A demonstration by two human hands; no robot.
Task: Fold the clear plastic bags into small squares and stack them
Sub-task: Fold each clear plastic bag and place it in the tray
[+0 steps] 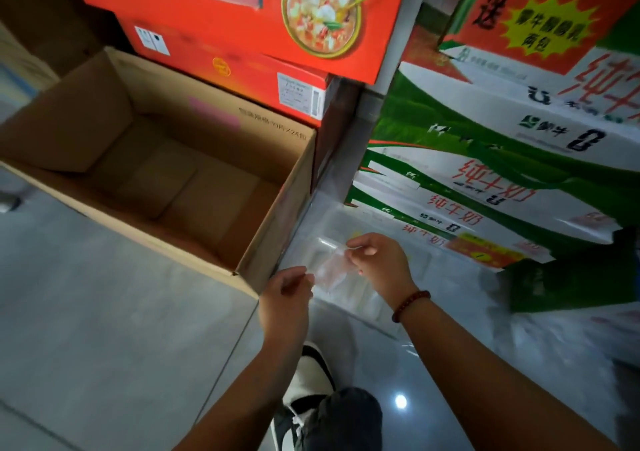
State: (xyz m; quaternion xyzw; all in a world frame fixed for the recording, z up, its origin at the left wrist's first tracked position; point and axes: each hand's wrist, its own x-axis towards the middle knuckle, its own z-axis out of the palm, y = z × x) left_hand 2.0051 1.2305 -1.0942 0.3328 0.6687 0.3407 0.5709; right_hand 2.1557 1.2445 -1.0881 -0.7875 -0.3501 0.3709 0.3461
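Note:
A small clear plastic bag [330,268] hangs in the air between both hands, low in the middle of the view. My left hand [287,291] pinches its lower left edge and my right hand [377,260] pinches its upper right corner. Under them, more clear plastic [349,298] lies spread flat on the grey floor; how many bags it holds is too blurred to tell.
An open, empty cardboard box [263,242] stands on the floor at the left, close to my left hand. Red cartons [242,10] are stacked behind it. Green and white milk cartons [485,159] fill the right side. My shoe [313,374] is below the hands.

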